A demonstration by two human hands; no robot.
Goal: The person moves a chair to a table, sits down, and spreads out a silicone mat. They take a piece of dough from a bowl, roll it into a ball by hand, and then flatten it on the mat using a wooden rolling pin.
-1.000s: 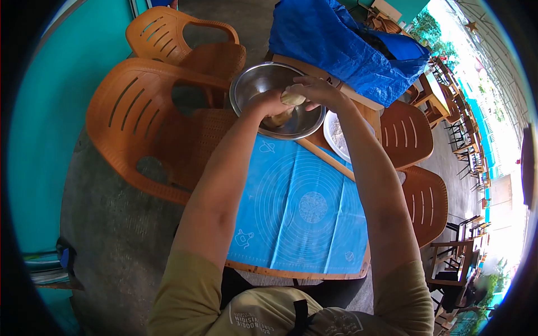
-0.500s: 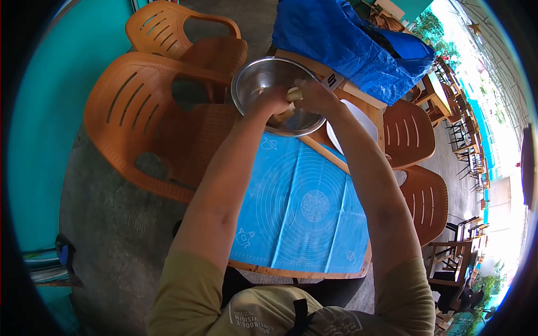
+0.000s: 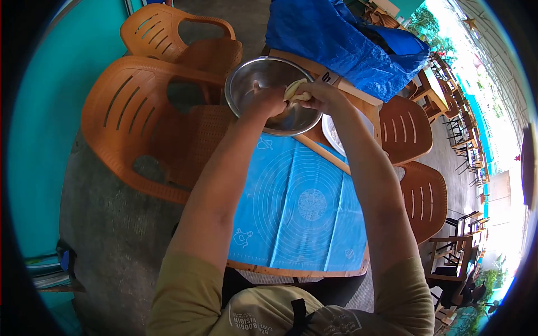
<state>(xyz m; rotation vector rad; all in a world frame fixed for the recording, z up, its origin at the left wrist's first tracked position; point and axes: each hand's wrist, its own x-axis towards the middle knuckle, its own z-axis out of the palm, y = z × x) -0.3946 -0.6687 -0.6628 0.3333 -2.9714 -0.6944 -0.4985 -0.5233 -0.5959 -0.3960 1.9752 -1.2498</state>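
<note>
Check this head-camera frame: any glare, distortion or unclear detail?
Head view: glare washes out the right side; head view: wide-angle curvature, black corners; head view: sheen on the metal bowl; head view: left hand, right hand and dough too small for fine detail.

The dough (image 3: 296, 92) is pale creamy yellow; the metal bowl (image 3: 237, 85) is silvery grey; the mat (image 3: 311, 243) is bright blue, printed with white concentric rings around a speckled whitish disc, plus small white line drawings near its corners; the wooden rod (image 3: 322, 151) is light tan; the tarpaulin (image 3: 339, 50) is deep blue; the nearest armchair (image 3: 120, 137) is orange; the shirt (image 3: 274, 313) is olive-khaki with pale lettering.
</note>
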